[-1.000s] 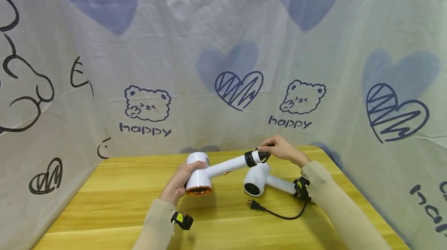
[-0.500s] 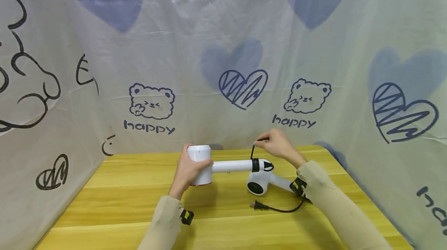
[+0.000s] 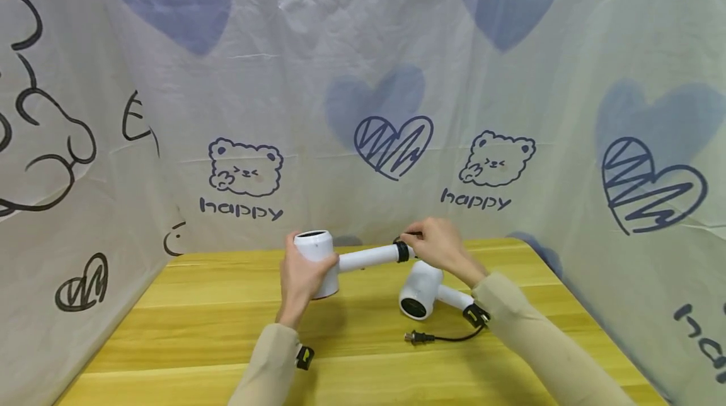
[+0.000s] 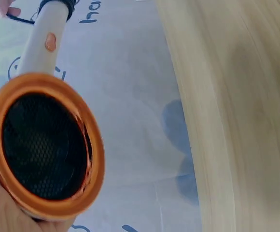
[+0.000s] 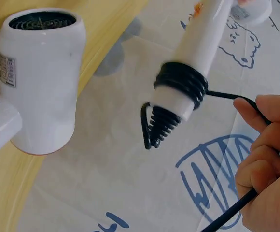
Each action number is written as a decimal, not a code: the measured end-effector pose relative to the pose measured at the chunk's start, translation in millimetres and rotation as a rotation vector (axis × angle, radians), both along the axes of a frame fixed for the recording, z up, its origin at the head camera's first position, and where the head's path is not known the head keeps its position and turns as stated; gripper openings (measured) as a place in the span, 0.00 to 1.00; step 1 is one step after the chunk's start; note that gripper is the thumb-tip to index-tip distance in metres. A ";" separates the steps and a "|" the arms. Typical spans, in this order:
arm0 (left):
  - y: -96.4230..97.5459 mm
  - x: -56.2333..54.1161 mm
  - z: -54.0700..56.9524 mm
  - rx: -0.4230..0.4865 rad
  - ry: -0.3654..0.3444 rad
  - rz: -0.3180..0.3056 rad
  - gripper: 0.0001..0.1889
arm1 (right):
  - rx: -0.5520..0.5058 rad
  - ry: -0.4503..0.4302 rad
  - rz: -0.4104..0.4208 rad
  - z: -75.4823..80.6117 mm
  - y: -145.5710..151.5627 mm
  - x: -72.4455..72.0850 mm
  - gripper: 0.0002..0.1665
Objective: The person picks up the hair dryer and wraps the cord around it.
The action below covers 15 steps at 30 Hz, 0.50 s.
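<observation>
A white hair dryer (image 3: 368, 258) is held up off the table, its handle pointing right. My left hand (image 3: 302, 277) grips its barrel from the left side. In the left wrist view the dryer's copper-coloured end ring (image 4: 99, 159) and dark mesh face the camera. Several turns of black power cord (image 5: 181, 82) wrap the handle's end, above a ribbed cord sleeve (image 5: 163, 123). My right hand (image 3: 439, 243) pinches the cord close to the handle end. In the right wrist view the right hand's fingers (image 5: 263, 179) curl round the cord, which runs out below them.
A second white hair dryer (image 3: 420, 289) lies on the wooden table (image 3: 227, 330), under the right forearm. Its black plug (image 3: 418, 337) and cord rest in front of it. A printed cloth backdrop (image 3: 317, 204) stands behind the table and along both sides.
My left hand has turned the held dryer, so its copper end no longer faces the head camera. The right hand has carried the cord round the handle end. The second dryer stays put.
</observation>
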<state>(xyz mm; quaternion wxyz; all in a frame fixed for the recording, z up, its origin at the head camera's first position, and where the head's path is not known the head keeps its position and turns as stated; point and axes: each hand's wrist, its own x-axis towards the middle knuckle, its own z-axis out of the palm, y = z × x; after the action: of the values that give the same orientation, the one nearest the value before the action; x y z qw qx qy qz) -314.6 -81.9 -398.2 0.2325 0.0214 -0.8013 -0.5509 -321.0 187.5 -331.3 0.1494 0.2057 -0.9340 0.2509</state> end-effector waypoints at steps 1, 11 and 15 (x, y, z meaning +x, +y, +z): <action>0.7 0.7 0.4 -0.009 0.010 0.029 0.45 | -0.005 -0.005 0.000 -0.2 -1.2 0.1 0.13; 2.1 -3.0 5.5 0.064 0.027 0.174 0.45 | 0.019 0.015 0.010 -0.6 -8.1 1.9 0.19; 1.5 -7.4 5.6 0.138 0.016 0.197 0.46 | 0.040 0.058 0.028 -2.3 -9.9 2.7 0.18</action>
<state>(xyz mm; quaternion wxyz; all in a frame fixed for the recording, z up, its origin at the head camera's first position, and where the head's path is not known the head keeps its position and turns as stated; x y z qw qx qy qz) -322.0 -80.4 -392.6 0.2896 0.1115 -0.7538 -0.5792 -318.3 177.6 -333.6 0.1689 0.2289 -0.9312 0.2280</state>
